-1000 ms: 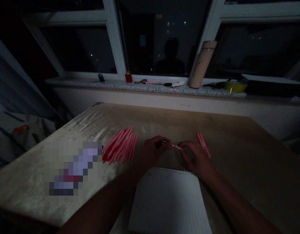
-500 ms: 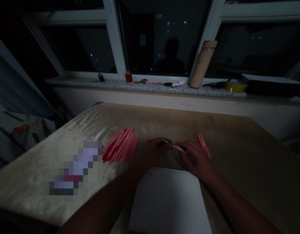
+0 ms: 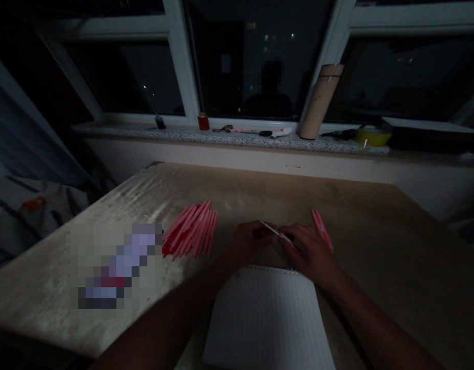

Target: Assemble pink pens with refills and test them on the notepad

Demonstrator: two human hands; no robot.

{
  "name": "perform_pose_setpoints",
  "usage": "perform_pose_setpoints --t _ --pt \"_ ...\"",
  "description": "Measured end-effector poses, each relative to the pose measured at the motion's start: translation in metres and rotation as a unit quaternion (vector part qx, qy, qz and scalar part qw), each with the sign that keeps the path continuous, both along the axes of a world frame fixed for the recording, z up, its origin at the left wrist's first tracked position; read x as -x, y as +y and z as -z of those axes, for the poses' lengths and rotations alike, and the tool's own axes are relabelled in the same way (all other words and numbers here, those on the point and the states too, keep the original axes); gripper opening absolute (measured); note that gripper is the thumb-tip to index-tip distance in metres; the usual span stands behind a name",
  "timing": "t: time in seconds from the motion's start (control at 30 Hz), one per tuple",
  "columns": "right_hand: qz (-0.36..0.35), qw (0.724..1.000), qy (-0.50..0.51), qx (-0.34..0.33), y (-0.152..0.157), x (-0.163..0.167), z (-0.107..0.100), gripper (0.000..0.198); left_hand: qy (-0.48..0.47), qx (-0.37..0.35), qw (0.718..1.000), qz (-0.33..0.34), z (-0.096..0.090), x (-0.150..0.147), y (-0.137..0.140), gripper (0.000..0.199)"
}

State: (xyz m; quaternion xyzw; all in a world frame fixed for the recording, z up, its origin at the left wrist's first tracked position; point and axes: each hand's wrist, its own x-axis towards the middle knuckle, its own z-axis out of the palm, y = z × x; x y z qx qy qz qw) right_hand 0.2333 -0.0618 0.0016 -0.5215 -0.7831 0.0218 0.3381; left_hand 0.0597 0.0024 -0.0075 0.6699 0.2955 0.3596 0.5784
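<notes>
Here on your brown table (image 3: 260,190) the white lined paper notepad (image 3: 268,318) lies nearest you, a heap of slim pink pens (image 3: 193,231) beyond it leftward, a slim pink pen pair (image 3: 322,229) beyond it rightward, your left hand (image 3: 245,244) and right hand (image 3: 313,253) between them.

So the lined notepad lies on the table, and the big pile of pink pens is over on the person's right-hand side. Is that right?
Not quite: the head view shows the big pile of pink pens on the person's left, beyond the left hand. The lined notepad does lie on the table.
</notes>
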Motion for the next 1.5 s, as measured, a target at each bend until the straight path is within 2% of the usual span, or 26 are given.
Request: perform_pose_setpoints --t 0.1,0.23,0.33,0.4,0.53,0.67,0.77,1.17,1.33,1.5 --pt "0.013 1.000 -0.001 0.000 0.000 0.000 0.000 0.018 0.052 -0.034 0.998 -0.008 -0.002 0.006 0.006 0.024" --pt "0.023 1.000 -0.003 0.000 0.001 -0.003 0.000 0.017 0.092 -0.083 0.986 -0.110 -0.007 0.021 0.020 0.036" --pt "0.032 0.999 0.000 -0.005 0.001 -0.004 0.000 0.016 0.178 -0.164 0.955 -0.173 -0.010 0.033 0.031 0.031" --pt "0.034 0.999 0.001 -0.009 0.001 -0.004 0.000 0.016 0.238 -0.223 0.926 -0.190 -0.011 0.039 0.036 0.027" --pt "0.033 0.999 0.002 -0.004 0.001 -0.004 -0.001 0.015 0.356 -0.317 0.869 -0.131 -0.013 0.042 0.035 0.019" --pt "0.035 0.999 -0.001 0.009 0.001 -0.005 0.000 0.015 0.460 -0.335 0.821 -0.051 -0.010 0.038 0.029 0.021" --pt "0.032 0.999 -0.003 0.007 0.002 -0.005 0.002 0.016 0.491 -0.346 0.799 -0.028 -0.007 0.035 0.026 0.023" --pt "0.028 0.999 -0.020 0.008 0.003 -0.003 0.000 0.016 0.508 -0.365 0.780 -0.018 0.002 0.033 0.024 0.024" --pt "0.022 0.999 -0.041 -0.003 0.004 -0.007 0.000 0.018 0.443 -0.376 0.813 -0.025 -0.009 0.039 0.027 0.019" --pt "0.030 0.997 -0.065 0.002 0.005 -0.010 0.002 0.018 0.393 -0.389 0.832 -0.041 -0.018 0.040 0.027 0.018"
